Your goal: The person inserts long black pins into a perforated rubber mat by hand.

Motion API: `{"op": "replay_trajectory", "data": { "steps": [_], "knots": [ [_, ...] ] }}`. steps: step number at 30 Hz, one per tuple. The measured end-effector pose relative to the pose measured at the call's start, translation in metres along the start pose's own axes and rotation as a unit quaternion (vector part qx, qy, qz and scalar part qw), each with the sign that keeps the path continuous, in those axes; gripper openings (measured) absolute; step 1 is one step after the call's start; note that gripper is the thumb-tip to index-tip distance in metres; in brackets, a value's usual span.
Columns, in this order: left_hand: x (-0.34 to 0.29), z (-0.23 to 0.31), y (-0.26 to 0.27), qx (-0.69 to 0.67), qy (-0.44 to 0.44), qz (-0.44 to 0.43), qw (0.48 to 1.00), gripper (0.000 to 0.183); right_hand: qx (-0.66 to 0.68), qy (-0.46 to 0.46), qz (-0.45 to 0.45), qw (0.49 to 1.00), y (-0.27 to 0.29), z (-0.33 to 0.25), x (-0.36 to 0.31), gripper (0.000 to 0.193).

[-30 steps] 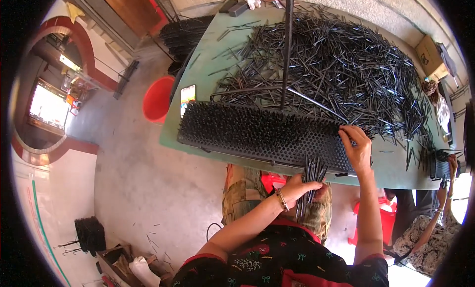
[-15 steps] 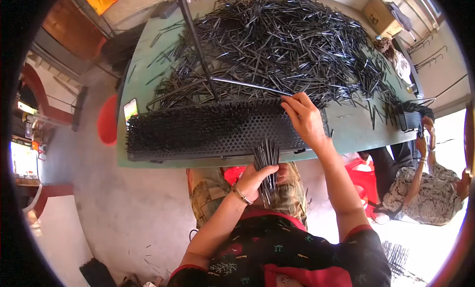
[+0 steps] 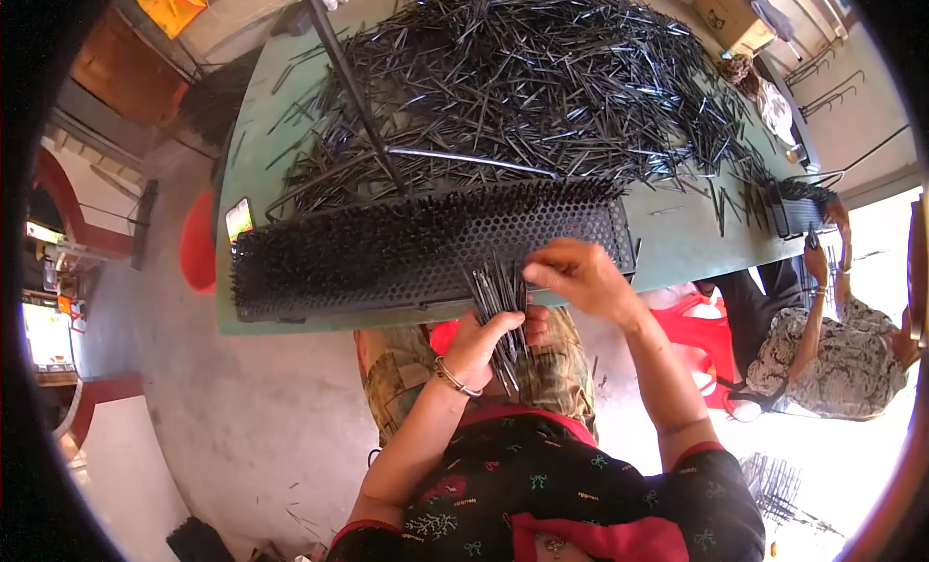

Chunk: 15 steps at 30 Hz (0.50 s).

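A: What's hard to make out ard the hands?
B: L hand (image 3: 474, 347) is wrapped tight round a bundle of thin blk sticks (image 3: 499, 296), but palm's hidden behind them; thumb lies in front, a few fingertips show on the other side

A: & R hand (image 3: 581, 276)?
B: Thumb & index bent close tog. just by the bundle's tops, other fingers curled; can't tell if there's a stick pinched btwn them

A: Where's the bundle exactly?
B: Tilted, at the near side of the perforated blk panel (image 3: 571, 218), tops overlapping it in view. Panel's L part is so dense w/ blk bristles that its holes don't show

A: Anything cut off?
B: Big stick pile (image 3: 523, 88) on the green table (image 3: 692, 247) meets the top edge of view. Red tub (image 3: 198, 243) is partly behind the table. Co-worker (image 3: 832, 359) at far R has both hands by a smaller panel (image 3: 795, 215); details too small

A: Diff vs half a sec ago?
B: R hand was up at the panel's far edge, now it's down next to the bundle; L hand's grip looks the same
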<state>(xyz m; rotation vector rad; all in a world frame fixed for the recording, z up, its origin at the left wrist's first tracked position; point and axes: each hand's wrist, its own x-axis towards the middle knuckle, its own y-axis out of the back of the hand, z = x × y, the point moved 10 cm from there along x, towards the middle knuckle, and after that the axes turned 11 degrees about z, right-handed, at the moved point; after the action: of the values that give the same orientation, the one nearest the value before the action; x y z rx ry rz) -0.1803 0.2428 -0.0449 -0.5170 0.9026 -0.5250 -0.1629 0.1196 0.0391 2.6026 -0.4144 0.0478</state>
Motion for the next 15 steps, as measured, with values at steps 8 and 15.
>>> {"op": "replay_trajectory", "data": {
  "steps": [8, 15],
  "knots": [
    [0.007, -0.012, 0.003, 0.024, 0.004, 0.035, 0.999, 0.023, 0.094, -0.136, 0.011, 0.986, -0.003, 0.028, -0.017, 0.019],
    [0.007, -0.017, -0.001, 0.043, 0.038, 0.036, 0.998, 0.024, 0.05, -0.034, 0.289, 0.955, 0.087, 0.004, 0.015, 0.02]
  ]
}}
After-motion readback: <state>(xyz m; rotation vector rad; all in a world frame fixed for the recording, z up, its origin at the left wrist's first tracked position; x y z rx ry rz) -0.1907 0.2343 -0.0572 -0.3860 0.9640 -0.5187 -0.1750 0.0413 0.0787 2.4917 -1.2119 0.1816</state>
